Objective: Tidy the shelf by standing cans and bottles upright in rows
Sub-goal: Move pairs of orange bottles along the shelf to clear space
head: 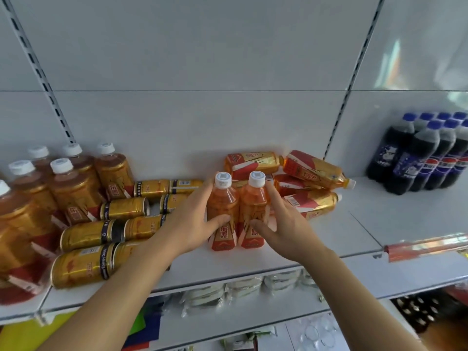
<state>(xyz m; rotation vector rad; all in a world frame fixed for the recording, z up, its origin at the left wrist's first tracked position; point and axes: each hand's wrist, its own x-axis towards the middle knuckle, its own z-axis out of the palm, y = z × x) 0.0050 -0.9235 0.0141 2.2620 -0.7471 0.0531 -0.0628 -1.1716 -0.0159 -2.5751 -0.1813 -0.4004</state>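
Two small orange bottles with white caps stand upright side by side in the middle of the white shelf (pixel 253 264). My left hand (pixel 192 224) grips the left bottle (pixel 222 211), thumb across its front. My right hand (pixel 281 221) touches the right bottle (pixel 253 209) with spread, fairly straight fingers. Behind them several orange bottles (pixel 311 171) lie on their sides in a pile. Left of my hands, several gold cans (pixel 121 209) lie flat in a jumble.
Large amber bottles with white caps (pixel 73 183) stand upright at the far left. Dark cola bottles with blue caps (pixel 425 153) stand at the right. White packets (pixel 243 287) fill the shelf below. A red price strip (pixel 425 247) runs along the right shelf edge.
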